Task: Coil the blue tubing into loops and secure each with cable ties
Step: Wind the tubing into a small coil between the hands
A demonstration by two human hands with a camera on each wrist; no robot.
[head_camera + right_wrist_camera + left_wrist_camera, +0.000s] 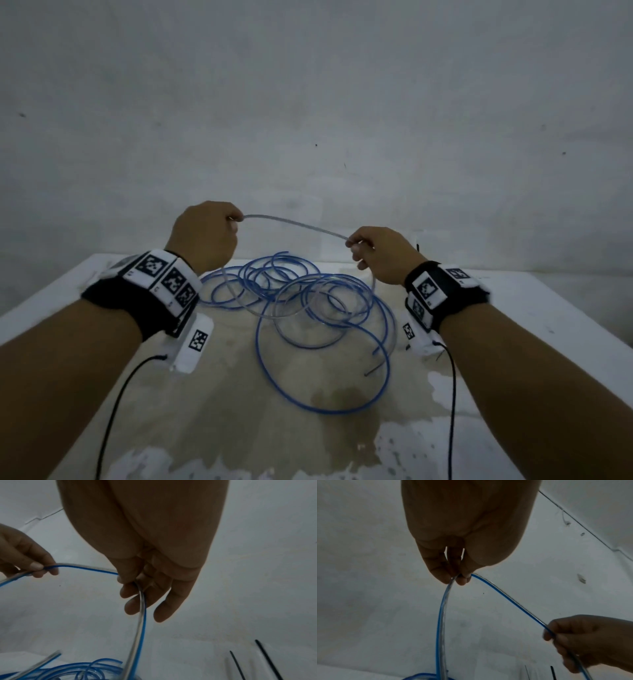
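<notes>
both hands, left hand (205, 236) and right hand (380, 253), pinch blue tubing (294, 224) above table (513, 308).

The tubing (318, 308) lies in loose, overlapping loops on the tabletop (534, 308), near its far edge and in front of the wall (308, 102). One stretch of the tubing rises above the heap and runs between the left hand (205, 236), up and to the left of the heap, and the right hand (380, 253), up and to its right. Two cable ties (267, 660) lie on the tabletop to the right of the heap.
</notes>
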